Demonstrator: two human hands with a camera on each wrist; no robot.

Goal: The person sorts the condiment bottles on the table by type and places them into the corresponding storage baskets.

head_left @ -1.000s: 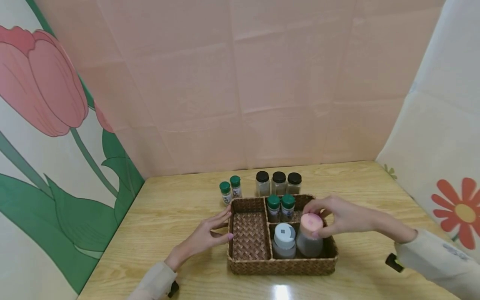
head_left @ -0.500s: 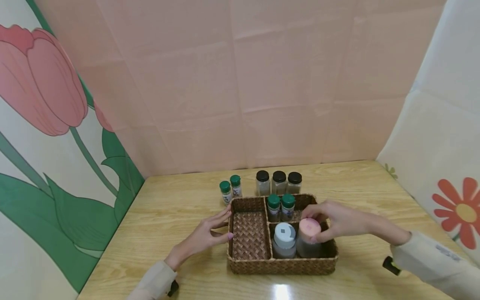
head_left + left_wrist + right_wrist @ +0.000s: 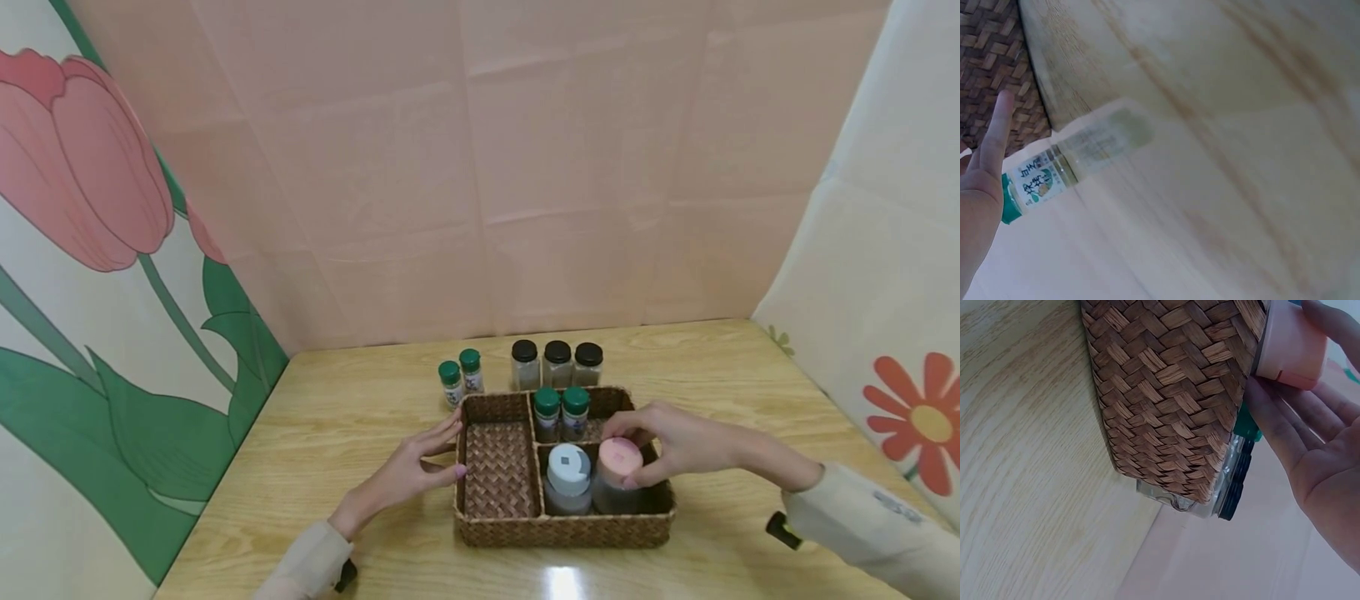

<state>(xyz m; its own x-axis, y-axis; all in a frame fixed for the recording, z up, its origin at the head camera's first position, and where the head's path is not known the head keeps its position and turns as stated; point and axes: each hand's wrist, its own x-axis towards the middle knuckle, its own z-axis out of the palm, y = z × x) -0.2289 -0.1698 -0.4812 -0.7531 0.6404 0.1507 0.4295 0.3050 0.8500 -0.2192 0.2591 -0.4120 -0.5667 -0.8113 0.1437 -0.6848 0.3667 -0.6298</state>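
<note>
A woven basket (image 3: 498, 532) with three compartments stands on the table. My right hand (image 3: 678, 442) grips the pink lid of a clear jar (image 3: 618, 460), which stands in the front right compartment beside a white-lidded jar (image 3: 568, 477). In the right wrist view, thumb and fingers close around the pink lid (image 3: 1294, 347) just above the basket's rim. My left hand (image 3: 408, 467) rests its extended fingertips on the basket's left side; the left wrist view has a finger against the weave (image 3: 991, 69). Two green-capped spice bottles (image 3: 561, 412) occupy the back right compartment.
Behind the basket, three black-capped jars (image 3: 557, 365) are lined up. Two more green-capped bottles (image 3: 452, 383) stand at its back left corner, one of them close to my left fingers. A pink cloth (image 3: 480, 208) hangs along the table's back edge.
My right hand has lowered the pink-lidded jar deeper into the front right compartment and shifted it slightly left. Over the last half second it has barely moved. My left hand has stayed on the basket.
</note>
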